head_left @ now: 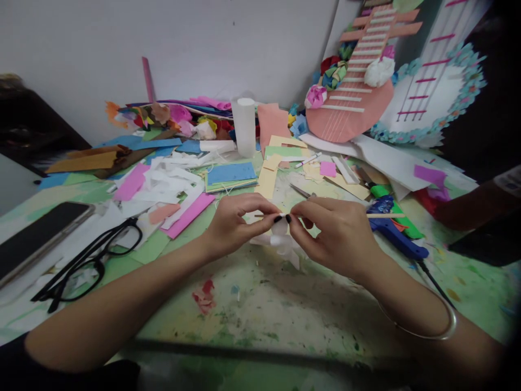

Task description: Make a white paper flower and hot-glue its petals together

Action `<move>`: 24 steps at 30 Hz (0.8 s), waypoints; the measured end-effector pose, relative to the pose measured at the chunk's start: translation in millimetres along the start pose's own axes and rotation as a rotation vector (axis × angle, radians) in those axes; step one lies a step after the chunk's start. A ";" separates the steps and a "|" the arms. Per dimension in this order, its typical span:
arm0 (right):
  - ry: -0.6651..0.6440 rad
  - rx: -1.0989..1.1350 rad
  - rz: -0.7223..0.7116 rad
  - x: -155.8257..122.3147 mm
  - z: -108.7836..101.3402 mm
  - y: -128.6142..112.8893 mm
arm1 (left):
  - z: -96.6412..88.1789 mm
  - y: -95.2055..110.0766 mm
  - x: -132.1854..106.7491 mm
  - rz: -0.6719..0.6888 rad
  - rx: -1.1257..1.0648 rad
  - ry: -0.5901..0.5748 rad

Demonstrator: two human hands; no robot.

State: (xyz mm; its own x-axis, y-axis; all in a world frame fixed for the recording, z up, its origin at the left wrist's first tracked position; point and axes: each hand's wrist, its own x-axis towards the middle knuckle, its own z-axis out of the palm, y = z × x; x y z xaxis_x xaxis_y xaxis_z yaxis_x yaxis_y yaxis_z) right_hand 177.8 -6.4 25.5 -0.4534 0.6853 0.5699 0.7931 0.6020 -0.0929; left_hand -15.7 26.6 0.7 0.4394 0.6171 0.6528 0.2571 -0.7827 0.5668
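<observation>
My left hand (236, 222) and my right hand (337, 233) meet over the middle of the table, fingers pinched together. Between them lies a thin wooden stick (386, 215), held level, its right end sticking out past my right hand. Under the fingertips hangs a small white paper flower (283, 241), pinched against the stick by both hands. A silver bangle (431, 331) sits on my right wrist.
Black glasses (93, 260) and a phone (36, 236) lie at the left. Coloured paper scraps (183, 184) cover the back, with a white roll (245, 126), scissors (301, 191), a blue glue gun (393, 228) and paper guitars (358, 92). Another person's arm (468, 209) rests at right.
</observation>
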 end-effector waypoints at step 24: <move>-0.091 0.005 -0.052 2.1 -2.1 5.2 | -2.0 5.1 -3.1 0.151 0.253 -0.027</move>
State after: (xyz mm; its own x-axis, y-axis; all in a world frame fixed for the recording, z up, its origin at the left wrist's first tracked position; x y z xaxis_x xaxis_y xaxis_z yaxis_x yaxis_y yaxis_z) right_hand 181.8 -2.6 27.9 -0.5292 0.6871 0.4979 0.7654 0.6398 -0.0695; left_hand -17.5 20.9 2.6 0.5108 0.4919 0.7051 0.3917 -0.8632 0.3184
